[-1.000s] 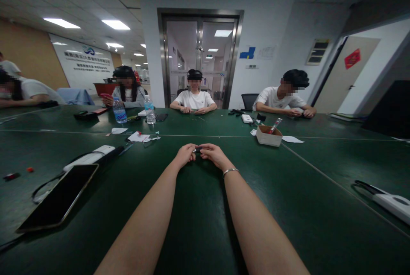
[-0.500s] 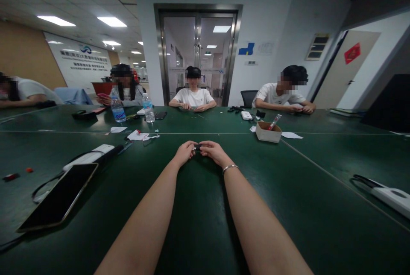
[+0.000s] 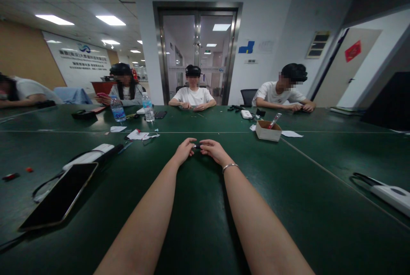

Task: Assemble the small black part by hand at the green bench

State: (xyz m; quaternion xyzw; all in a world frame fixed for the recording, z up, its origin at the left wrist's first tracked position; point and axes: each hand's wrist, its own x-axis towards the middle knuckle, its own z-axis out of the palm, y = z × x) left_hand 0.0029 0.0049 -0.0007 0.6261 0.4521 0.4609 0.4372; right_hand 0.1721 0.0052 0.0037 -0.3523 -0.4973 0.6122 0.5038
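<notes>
Both hands meet over the green table [image 3: 198, 206], at the middle of the view, around a small dark object [image 3: 197, 146] with a shiny silver part at its left end. My left hand [image 3: 185, 151] has its fingertips at the silver end. From the other side, my right hand [image 3: 214, 151] pinches the dark part between thumb and fingers; a metal bracelet circles that wrist. The object is too small to name, and the fingers hide part of it.
A large phone [image 3: 60, 196] and a white device [image 3: 89, 156] lie at the left. Farther back stand two water bottles [image 3: 118, 109] and a small open box [image 3: 268, 131]. Another white device [image 3: 392, 196] is at the right edge. Several people sit across the table.
The fingers of my left hand have lifted and loosened slightly at the silver end of the object. My right hand keeps nearly the same place.
</notes>
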